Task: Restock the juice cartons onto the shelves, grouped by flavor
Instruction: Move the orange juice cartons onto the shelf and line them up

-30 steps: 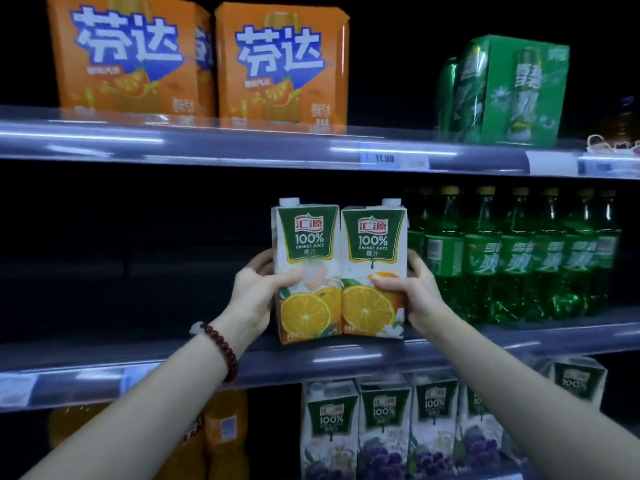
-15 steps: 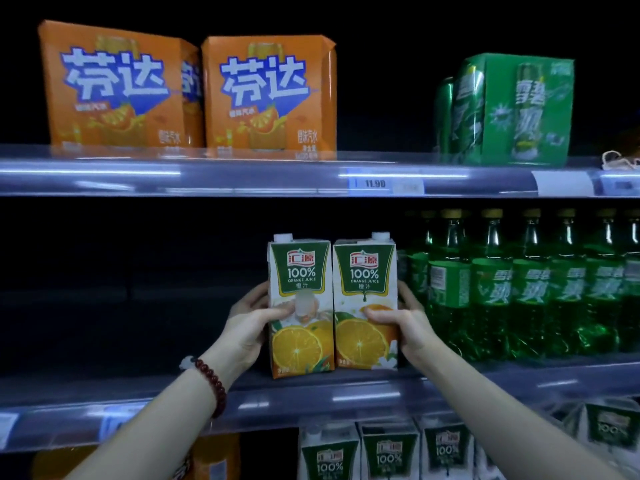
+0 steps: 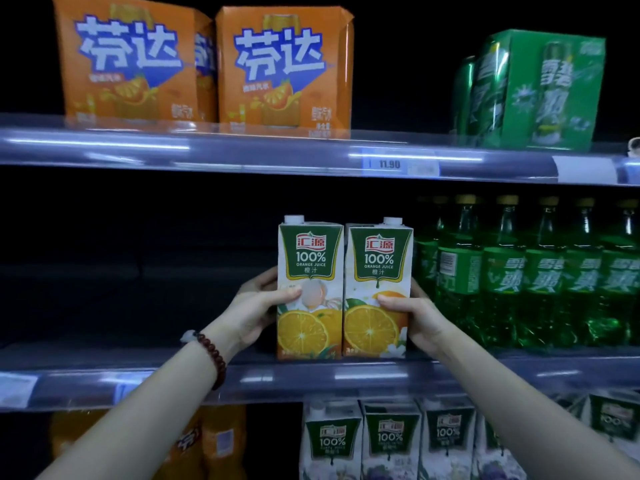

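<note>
Two orange juice cartons stand side by side and touching on the middle shelf point(image 3: 346, 375), upright, labels facing me. My left hand point(image 3: 258, 311) grips the left carton point(image 3: 310, 271) from its left side, thumb on the front. My right hand point(image 3: 414, 317) grips the right carton point(image 3: 377, 271) from its right side, thumb across the front. Both carton bases look level with the shelf front, just left of a row of green bottles point(image 3: 519, 278). Below, several grape juice cartons point(image 3: 391, 441) stand in a row.
The middle shelf to the left of the cartons is dark, with nothing visible on it. Orange soda packs point(image 3: 207, 67) and a green soda pack point(image 3: 533, 91) sit on the top shelf point(image 3: 242, 150). Orange bottles point(image 3: 204, 441) stand at lower left.
The view has tilted upward, so the shelves sit lower in frame. Both hands still hold the two cartons together, which now look set down at the shelf level.
</note>
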`<move>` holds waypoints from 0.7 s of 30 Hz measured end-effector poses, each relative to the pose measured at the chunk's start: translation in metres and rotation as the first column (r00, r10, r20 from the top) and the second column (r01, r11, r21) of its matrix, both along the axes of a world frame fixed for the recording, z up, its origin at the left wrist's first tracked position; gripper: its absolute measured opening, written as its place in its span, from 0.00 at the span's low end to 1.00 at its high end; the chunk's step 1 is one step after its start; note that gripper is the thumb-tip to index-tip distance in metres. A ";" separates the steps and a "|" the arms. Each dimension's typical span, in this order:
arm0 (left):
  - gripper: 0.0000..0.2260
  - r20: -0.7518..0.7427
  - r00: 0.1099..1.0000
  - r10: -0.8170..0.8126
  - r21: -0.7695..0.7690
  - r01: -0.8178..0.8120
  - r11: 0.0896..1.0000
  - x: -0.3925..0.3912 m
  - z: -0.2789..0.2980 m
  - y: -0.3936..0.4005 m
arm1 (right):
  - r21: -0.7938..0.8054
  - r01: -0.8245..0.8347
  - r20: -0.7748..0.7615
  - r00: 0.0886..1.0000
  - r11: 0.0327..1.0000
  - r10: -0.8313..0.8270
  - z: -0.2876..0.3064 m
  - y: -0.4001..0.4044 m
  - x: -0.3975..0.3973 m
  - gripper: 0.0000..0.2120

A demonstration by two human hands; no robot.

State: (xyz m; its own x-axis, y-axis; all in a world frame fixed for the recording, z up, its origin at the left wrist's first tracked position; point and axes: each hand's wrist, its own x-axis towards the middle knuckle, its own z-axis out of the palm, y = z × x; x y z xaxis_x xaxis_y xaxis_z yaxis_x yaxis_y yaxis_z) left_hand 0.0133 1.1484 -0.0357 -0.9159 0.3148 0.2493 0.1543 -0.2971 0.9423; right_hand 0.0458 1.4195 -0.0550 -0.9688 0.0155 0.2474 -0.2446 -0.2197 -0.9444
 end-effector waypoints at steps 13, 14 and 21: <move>0.17 -0.207 0.927 0.313 -0.256 -0.360 0.897 0.021 -0.011 0.005 | 0.336 0.317 -0.073 0.948 0.887 -0.311 0.008 -0.011 0.036 0.35; 0.17 -0.260 0.892 0.370 -0.289 -0.438 0.851 0.025 -0.011 0.006 | 0.392 0.370 -0.102 0.927 0.842 -0.360 0.008 -0.013 0.041 0.32; 0.19 -0.413 0.844 0.342 -0.482 -0.521 0.704 0.049 -0.003 -0.008 | 0.619 0.558 -0.214 0.797 0.553 -0.565 0.009 -0.035 0.067 0.24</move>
